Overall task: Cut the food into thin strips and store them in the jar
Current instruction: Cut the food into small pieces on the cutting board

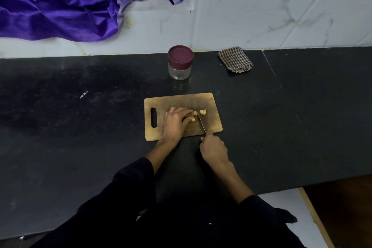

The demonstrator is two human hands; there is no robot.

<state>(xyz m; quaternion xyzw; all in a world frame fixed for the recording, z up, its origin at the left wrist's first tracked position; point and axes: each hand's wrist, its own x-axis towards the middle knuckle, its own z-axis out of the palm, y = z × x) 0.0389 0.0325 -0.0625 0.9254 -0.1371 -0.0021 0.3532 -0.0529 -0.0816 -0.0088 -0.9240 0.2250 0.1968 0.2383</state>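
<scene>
Black counter (281, 117) | left hand (175, 122) pins food (194, 113) | right hand (213, 148) grips knife (201, 124)

A black stone counter (80, 137) carries everything. Under the hands lies a wooden cutting board (209, 104). Beyond the hands, past the board's far edge, stands a clear jar (179, 71), maroon lid on. A folded checked cloth (235, 59) lies beyond the right hand.

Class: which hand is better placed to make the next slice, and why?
Right. The right hand already holds the knife, its blade beside the food, while the left hand pins the food on the cutting board.
</scene>
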